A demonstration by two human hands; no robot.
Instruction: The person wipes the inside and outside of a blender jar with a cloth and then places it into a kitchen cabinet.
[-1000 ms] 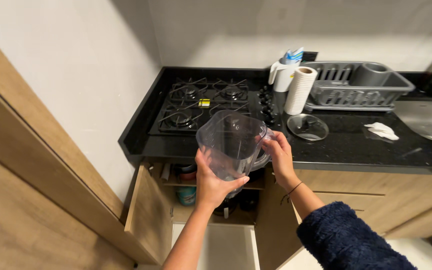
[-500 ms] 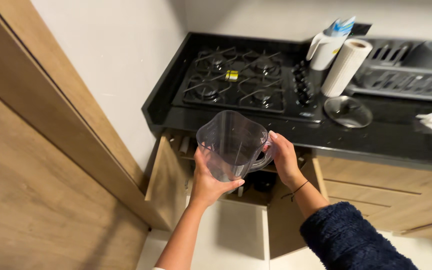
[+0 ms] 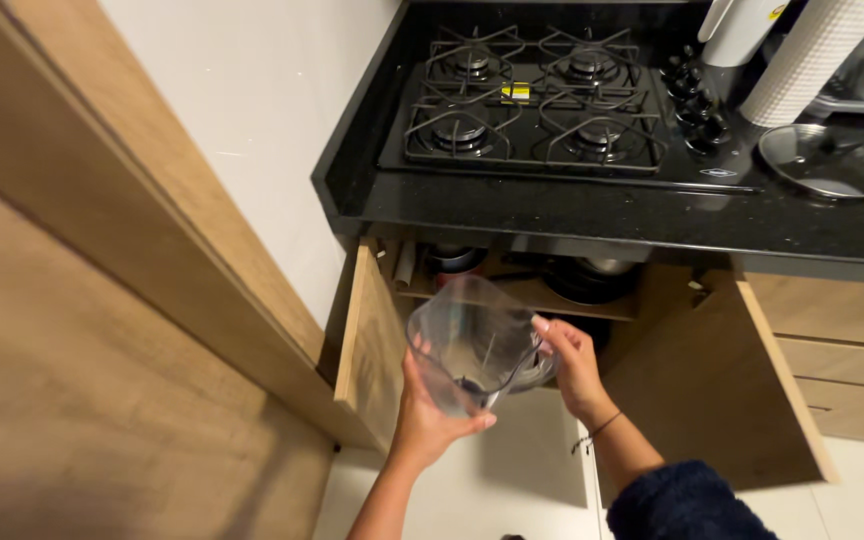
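Both grips clasp clear jug (image 3: 472, 345): left hand (image 3: 430, 410) underneath, right hand (image 3: 574, 365) at handle.

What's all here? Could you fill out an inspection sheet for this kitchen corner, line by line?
Surface: black counter with a four-burner gas hob.
Job's things: clear jug, held in front of the open cupboard under the hob.
Clutter: glass lid, paper towel roll and a white container on the counter; pots on the cupboard shelf.
Grippers: left hand cups the jug from below; right hand grips its handle side.
Cables: nothing seen.
Surroundings: wooden panels to the left, white wall, both cupboard doors open, pale floor.
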